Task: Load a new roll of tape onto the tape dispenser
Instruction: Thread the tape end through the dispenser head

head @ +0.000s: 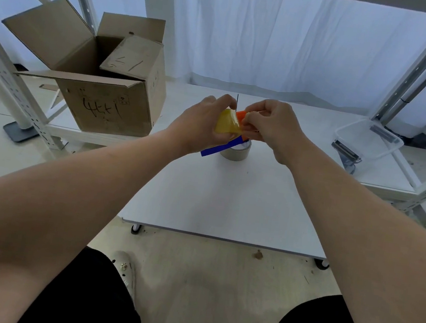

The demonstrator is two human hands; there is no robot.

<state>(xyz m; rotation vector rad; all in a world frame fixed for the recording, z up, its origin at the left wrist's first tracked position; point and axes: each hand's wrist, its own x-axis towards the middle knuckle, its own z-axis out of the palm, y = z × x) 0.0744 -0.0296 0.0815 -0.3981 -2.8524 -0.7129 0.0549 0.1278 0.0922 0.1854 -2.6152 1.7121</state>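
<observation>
Above the white table [228, 203] my left hand [200, 122] grips a yellowish roll of tape [228, 123]. An orange part of the tape dispenser [241, 114] shows between my hands, and its blue handle [221, 149] sticks out down and to the left below them. My right hand [270, 122] curls its fingers round the dispenser's orange end, right against the roll. How the roll sits on the dispenser is hidden by my fingers. An empty-looking grey tape core [236, 152] stands on the table just under my hands.
An open cardboard box [101, 99] stands at the left on a low shelf. A clear plastic tub [369, 143] with a metal clip beside it lies at the right. Metal shelf posts [416, 71] rise on both sides. My knees are below the table's near edge.
</observation>
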